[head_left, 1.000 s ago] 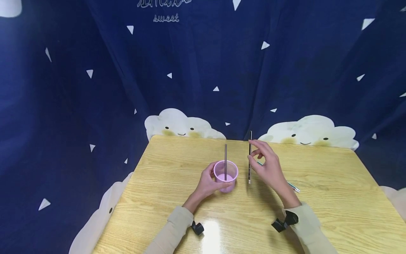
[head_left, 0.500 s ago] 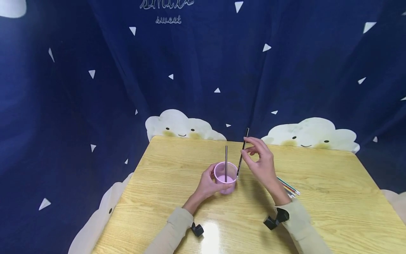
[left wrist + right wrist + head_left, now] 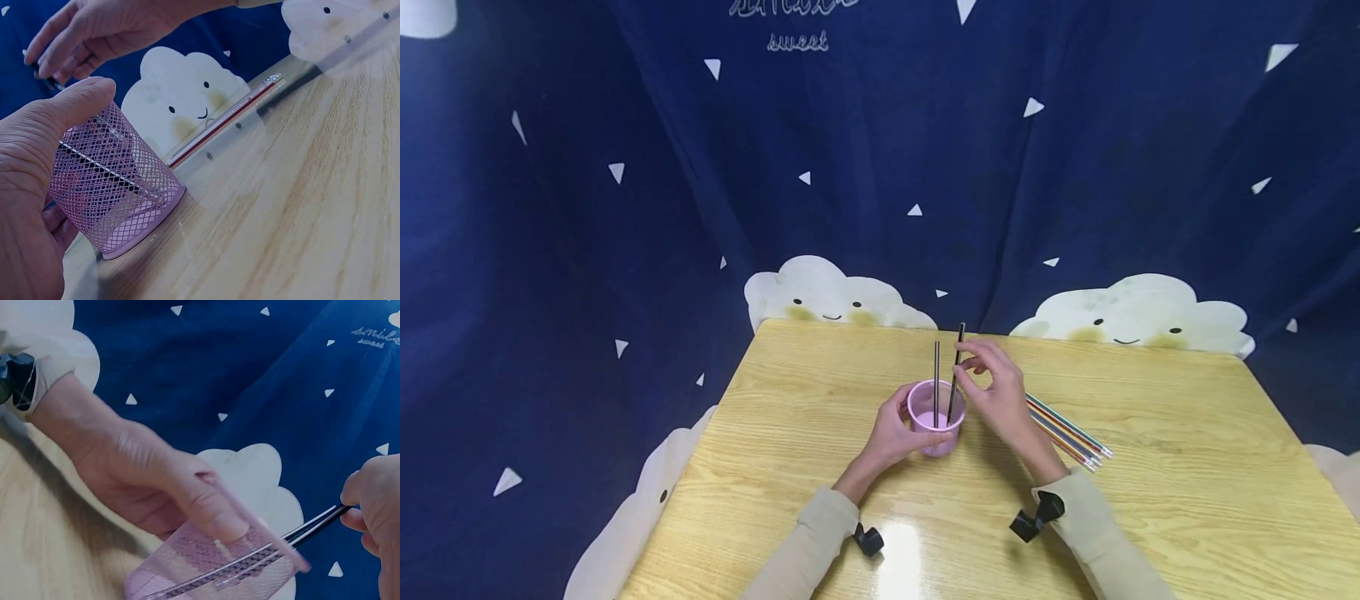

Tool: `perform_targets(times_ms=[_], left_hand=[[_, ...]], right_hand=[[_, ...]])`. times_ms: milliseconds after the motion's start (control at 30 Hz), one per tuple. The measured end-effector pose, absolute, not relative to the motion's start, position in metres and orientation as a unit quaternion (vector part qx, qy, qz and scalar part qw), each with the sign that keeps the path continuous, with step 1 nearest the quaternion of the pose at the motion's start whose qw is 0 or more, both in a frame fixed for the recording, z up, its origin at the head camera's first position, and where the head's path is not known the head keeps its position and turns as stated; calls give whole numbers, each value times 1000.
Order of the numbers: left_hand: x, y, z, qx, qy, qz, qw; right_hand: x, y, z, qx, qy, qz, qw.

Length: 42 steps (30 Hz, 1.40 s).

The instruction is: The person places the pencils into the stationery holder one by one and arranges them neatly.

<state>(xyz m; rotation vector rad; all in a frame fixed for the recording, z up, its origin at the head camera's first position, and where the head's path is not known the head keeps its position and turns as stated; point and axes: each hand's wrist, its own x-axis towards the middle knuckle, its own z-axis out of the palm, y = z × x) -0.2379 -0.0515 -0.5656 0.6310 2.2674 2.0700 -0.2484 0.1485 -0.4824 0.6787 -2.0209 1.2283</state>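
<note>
A pink mesh pen cup [image 3: 937,446] stands on the table, and my left hand [image 3: 893,435] grips it round its left side, thumb across the front. One dark pencil [image 3: 936,367] leans upright inside the cup. My right hand [image 3: 1000,396] pinches a second dark pencil [image 3: 960,337] near its top, the lower end down inside the cup. In the left wrist view, a pencil [image 3: 103,169] shows through the mesh wall [image 3: 134,234]. The right wrist view has both pencils slanting into the cup [image 3: 187,556], my right hand [image 3: 384,515] at their upper end.
Several coloured pencils [image 3: 1071,429] lie side by side on the wooden table [image 3: 820,375], right of the cup and partly behind my right forearm. A dark blue curtain [image 3: 865,167] with white clouds hangs along the table's far edge. Black wrist cameras [image 3: 869,542] sit at both cuffs.
My right hand has moved left with the pencil, bringing its lower end from beside the cup to inside it. More of the coloured pencils now shows. My left hand stays on the cup.
</note>
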Motion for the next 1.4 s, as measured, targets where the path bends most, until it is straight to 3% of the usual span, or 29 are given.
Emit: perform_targets(times_ms=[433, 1400], left_hand=[[-239, -51, -566, 213, 707, 674, 0], [-239, -53, -565, 215, 715, 665, 6]], right_hand=[[-255, 148, -509, 257, -805, 458, 277], [-252, 149, -513, 228, -855, 414, 212]])
